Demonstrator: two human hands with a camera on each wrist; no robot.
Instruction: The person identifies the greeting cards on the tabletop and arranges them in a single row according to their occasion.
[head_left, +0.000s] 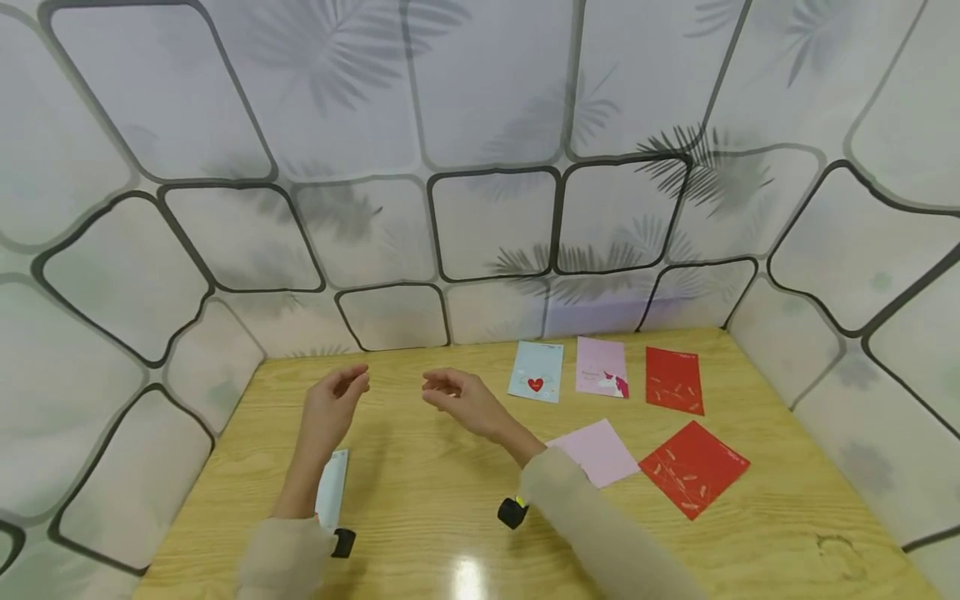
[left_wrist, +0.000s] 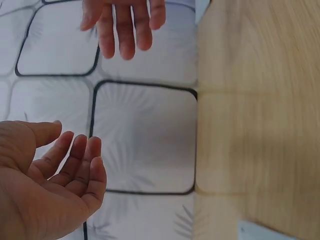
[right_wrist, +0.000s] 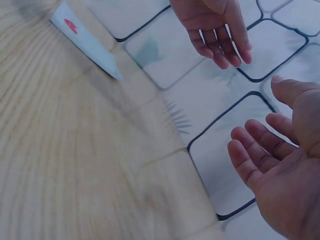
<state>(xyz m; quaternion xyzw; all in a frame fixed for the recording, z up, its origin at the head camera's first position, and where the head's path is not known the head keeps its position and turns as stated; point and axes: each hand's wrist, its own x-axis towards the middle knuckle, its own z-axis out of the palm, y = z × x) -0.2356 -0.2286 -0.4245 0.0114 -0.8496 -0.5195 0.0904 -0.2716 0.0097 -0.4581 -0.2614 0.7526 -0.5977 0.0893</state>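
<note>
Both hands hang above the wooden table (head_left: 420, 475), palms turned toward each other with a gap between them. The left hand (head_left: 330, 408) has loosely bent fingers and holds nothing. Equally bare is the right hand (head_left: 467, 402), its fingers relaxed in the right wrist view as well. Beneath the left forearm lies a light blue paper piece (head_left: 332, 487), partly covered by the arm; a red mark shows on it in the right wrist view. Nearest the right forearm is a pink paper sheet (head_left: 596, 454), its corner hidden by the sleeve.
Along the back right lie a light blue card with a red heart (head_left: 536, 383), a pink unicorn card (head_left: 600, 367) and a red card (head_left: 673, 379). A red sheet (head_left: 693, 471) lies turned cornerwise in front of them. Patterned fabric walls (head_left: 495, 221) enclose the table's back and sides.
</note>
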